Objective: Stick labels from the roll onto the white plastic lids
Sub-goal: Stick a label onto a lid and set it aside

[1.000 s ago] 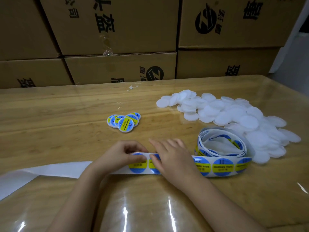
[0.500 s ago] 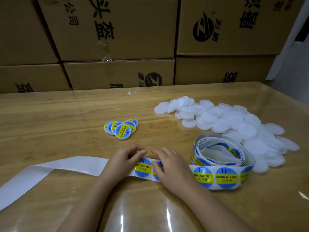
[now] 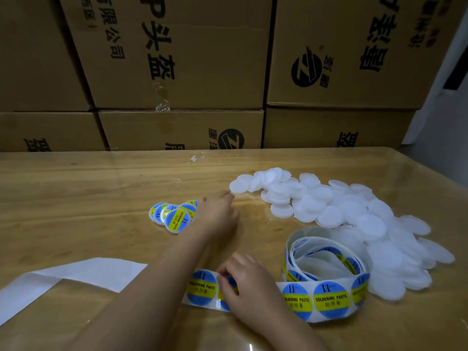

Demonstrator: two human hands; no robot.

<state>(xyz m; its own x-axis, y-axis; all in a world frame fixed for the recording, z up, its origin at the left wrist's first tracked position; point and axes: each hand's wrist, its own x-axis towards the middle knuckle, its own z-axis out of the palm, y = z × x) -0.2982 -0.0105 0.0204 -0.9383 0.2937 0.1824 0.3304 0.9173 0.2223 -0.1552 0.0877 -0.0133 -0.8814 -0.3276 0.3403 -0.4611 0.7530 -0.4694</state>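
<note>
The round blue-and-yellow paper label [image 3: 201, 287] lies flat on its white backing strip, just left of the loosely coiled label roll [image 3: 326, 259], at the near edge of the glossy wooden worktop [image 3: 76, 211]. It looks thin, floppy and tacky, so it is best lifted by its rim. The right hand [image 3: 250, 290] covers the next label with its fingers bent at the edge; whether it is pinching or pressing, one cannot tell. The left hand [image 3: 217, 214] is stretched out, fingers apart and empty, toward the heap of round white plastic lids [image 3: 354, 214]. These look light, stiff and slick, so take one by the edge. Labelled lids [image 3: 174, 216] lie just beside that hand.
</note>
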